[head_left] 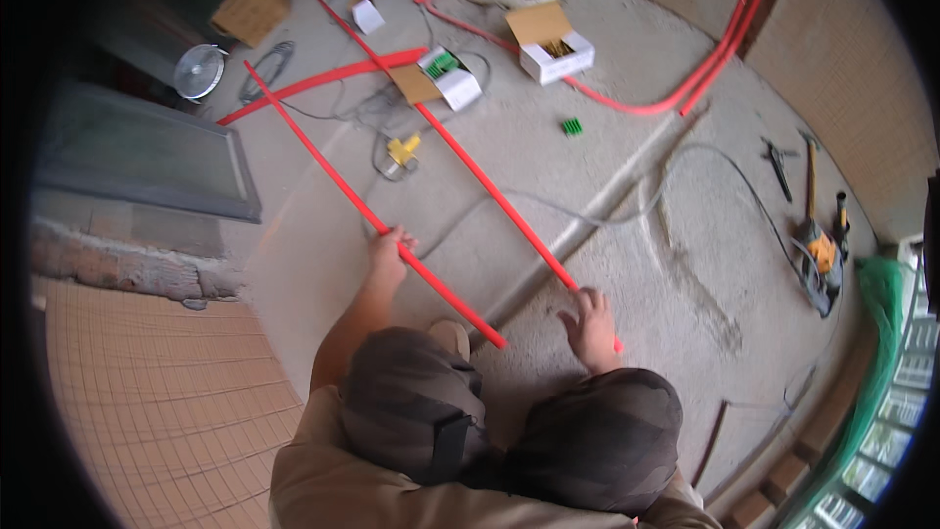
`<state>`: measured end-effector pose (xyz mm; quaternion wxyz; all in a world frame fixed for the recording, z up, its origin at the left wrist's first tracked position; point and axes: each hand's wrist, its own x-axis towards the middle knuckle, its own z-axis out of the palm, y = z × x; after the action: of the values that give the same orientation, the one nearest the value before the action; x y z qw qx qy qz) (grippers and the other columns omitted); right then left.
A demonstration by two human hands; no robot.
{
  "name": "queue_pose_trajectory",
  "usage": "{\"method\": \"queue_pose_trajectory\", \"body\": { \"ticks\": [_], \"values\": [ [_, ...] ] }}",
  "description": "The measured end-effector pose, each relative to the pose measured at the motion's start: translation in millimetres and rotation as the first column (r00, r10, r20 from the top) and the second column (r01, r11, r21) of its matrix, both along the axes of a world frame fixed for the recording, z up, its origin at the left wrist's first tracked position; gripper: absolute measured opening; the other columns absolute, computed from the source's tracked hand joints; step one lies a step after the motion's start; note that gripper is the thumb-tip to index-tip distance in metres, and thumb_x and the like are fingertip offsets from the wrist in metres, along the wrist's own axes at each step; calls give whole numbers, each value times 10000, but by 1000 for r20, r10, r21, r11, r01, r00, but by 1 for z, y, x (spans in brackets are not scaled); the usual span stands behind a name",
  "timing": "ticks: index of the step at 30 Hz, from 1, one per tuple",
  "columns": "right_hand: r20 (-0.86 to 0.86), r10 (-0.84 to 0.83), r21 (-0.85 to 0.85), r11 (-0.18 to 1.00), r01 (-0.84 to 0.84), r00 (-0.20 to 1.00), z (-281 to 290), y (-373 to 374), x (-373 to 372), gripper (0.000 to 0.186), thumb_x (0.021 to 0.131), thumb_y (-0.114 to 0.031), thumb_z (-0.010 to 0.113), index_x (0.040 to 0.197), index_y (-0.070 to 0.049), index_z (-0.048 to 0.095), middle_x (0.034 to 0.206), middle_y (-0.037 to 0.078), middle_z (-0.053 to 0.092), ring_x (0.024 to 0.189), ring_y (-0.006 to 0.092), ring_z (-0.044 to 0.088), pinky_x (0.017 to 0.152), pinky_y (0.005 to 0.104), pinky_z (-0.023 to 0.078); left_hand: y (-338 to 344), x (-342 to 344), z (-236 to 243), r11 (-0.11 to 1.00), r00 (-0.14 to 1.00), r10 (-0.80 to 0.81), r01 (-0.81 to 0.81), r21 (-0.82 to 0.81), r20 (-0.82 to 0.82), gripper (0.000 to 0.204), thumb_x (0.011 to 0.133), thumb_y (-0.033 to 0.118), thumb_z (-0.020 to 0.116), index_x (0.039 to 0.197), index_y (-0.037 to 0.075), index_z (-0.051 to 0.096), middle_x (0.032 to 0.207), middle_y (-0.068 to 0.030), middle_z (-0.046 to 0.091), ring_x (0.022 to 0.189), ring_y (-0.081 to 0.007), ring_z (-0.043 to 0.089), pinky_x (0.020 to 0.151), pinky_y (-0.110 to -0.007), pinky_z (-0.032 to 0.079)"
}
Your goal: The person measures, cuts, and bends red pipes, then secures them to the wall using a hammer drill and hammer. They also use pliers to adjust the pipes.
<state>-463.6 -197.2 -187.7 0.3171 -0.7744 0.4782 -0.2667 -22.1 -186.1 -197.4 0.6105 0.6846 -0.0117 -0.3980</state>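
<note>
Through the head camera I have two red pipes in front of me, lying lengthwise away from the person's knees (411, 392) over a grey concrete floor (323, 264). The left pipe (446, 291) is slim, round and evenly bright red, with a smooth, plain surface; its near end stops short of the knees, and its far end reaches toward a thicker red length (328, 80) lying crosswise. The right pipe (499, 200) has the same colour and slimness but runs farther, passing by the brown flap of an open white box with green pieces (460, 90). Both look nearly straight, though my fisheye lens bends edges, so I can't vouch for a slight curve. I see the left hand (392, 247) closed around the left pipe partway along it. The right hand (593, 326) lies over the right pipe near its close end, thumb spread away, a bit of red showing beyond the palm; I can't tell whether its fingers grip or merely rest. The hands are well apart, and a floor groove (548, 284) passes beneath the right pipe.
</note>
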Motion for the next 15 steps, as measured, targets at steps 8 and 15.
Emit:
{"method": "queue_pose_trajectory", "body": {
  "ticks": [8, 15],
  "values": [
    [-123, -73, 441, 890, 120, 990, -37, 12, -80, 390, 784, -75, 731, 1161, -36, 636, 1112, 172, 651, 1045, 363, 631, 905, 432, 514, 27, 16, -87, 886, 940, -233, 99, 453, 250, 210, 881, 196, 712, 999, 61, 602, 804, -35, 607, 645, -153, 569, 597, -314, 492],
    [250, -251, 726, 688, -9, 935, -16, 16, -79, 284, 967, -197, 606, 1180, -13, 650, 894, 92, 655, 728, 199, 614, 647, 320, 494, 7, 20, -64, 849, 892, -270, 43, 527, 363, 285, 812, 147, 742, 999, -10, 594, 831, -96, 620, 709, -225, 615, 649, -388, 509]
  ]
}}
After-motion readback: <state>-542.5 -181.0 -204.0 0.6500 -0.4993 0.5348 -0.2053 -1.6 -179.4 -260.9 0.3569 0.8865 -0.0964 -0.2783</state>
